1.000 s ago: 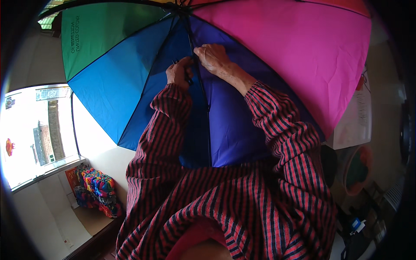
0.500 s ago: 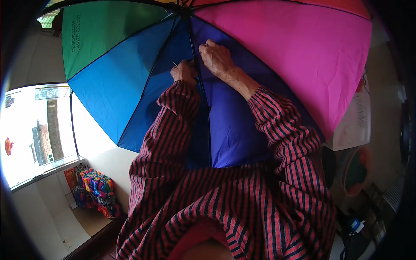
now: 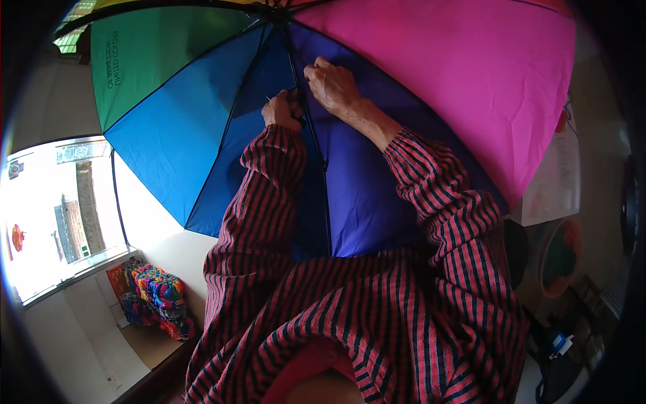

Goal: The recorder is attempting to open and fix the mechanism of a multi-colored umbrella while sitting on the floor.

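Note:
A spread umbrella [image 3: 397,168] with green, blue, purple and pink panels fills the upper middle, its inner side and dark ribs facing me. My left hand [image 3: 281,110] is closed beside a dark rib [image 3: 313,131], with its fingers curled at the rib and the blue cloth. A thin pale, needle-like piece [image 3: 267,98] sticks out by its thumb. Just right of the rib, in front of the purple panel, my right hand [image 3: 332,84] is closed in a pinch, apart from the left. Whatever lies between its fingertips is too small or hidden to make out.
The ribs meet at the umbrella's hub [image 3: 274,13] at the top. A bright window [image 3: 60,209] is at the left, above a bundle of multicoloured yarn-like material [image 3: 155,293]. To the right stand a white box [image 3: 555,182] and a round orange-rimmed container [image 3: 560,259].
My right hand has shifted slightly left and up, and my left hand slightly left. The whole view has tilted a little. Both hands stay closed.

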`<state>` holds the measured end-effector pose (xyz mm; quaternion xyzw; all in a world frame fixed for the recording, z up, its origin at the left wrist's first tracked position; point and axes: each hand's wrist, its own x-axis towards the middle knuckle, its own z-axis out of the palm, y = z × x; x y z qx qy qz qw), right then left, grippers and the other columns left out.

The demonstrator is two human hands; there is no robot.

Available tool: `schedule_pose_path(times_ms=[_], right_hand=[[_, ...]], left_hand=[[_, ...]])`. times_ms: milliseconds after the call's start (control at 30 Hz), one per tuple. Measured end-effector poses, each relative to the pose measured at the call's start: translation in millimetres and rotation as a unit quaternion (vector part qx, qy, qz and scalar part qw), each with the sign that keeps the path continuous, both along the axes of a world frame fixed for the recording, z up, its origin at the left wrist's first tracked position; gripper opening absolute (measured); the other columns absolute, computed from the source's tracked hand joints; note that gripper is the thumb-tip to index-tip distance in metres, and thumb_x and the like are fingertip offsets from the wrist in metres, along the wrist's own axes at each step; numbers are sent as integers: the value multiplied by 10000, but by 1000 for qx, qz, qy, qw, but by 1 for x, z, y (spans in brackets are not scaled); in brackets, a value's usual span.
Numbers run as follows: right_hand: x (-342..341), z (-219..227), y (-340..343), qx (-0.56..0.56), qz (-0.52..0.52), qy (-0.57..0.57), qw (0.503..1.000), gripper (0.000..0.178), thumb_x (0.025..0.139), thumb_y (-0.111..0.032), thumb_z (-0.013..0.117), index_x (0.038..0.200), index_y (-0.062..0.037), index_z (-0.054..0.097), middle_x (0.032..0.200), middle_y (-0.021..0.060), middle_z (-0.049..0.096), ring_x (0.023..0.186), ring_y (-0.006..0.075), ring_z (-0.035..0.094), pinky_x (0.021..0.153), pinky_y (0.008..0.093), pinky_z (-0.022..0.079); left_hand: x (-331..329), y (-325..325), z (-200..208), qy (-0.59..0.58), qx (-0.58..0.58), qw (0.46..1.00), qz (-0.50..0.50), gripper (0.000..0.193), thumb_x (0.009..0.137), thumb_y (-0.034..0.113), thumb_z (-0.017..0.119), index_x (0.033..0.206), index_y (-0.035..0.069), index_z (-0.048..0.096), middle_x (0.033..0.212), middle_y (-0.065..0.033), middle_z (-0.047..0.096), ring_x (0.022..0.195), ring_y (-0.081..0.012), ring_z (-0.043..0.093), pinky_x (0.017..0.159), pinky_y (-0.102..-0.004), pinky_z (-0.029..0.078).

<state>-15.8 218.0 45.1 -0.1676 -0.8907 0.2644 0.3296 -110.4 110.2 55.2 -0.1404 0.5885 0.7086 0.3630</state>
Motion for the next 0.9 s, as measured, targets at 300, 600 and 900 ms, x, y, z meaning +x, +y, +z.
schedule_pose_path(times_ms=[300, 600, 900], right_hand=[[0, -7, 4, 8, -5, -7, 1000, 44, 796, -65, 541, 765, -39, 559, 784, 140, 560, 659, 340, 607, 571, 446, 496], [-3, 1, -5, 3, 5, 14, 1000, 31, 786, -70, 546, 774, -44, 559, 797, 154, 565, 653, 338, 616, 564, 445, 497], [3, -5, -4, 16, 2, -16, 1000, 20, 777, -70, 554, 772, -51, 557, 798, 151, 566, 660, 337, 618, 567, 442, 499]], left_hand=[[-2, 0, -10, 36, -33, 999, 5, 119, 902, 127, 517, 870, 15, 539, 784, -94, 605, 479, -115, 397, 402, -255, 289], [0, -4, -6, 87, -43, 995, -1, 111, 876, 133, 549, 898, 26, 567, 770, -76, 608, 473, -111, 398, 403, -251, 293], [13, 1, 1, 50, -18, 999, 4, 110, 869, 137, 560, 880, 28, 575, 695, -39, 552, 467, -105, 389, 399, -250, 288]])
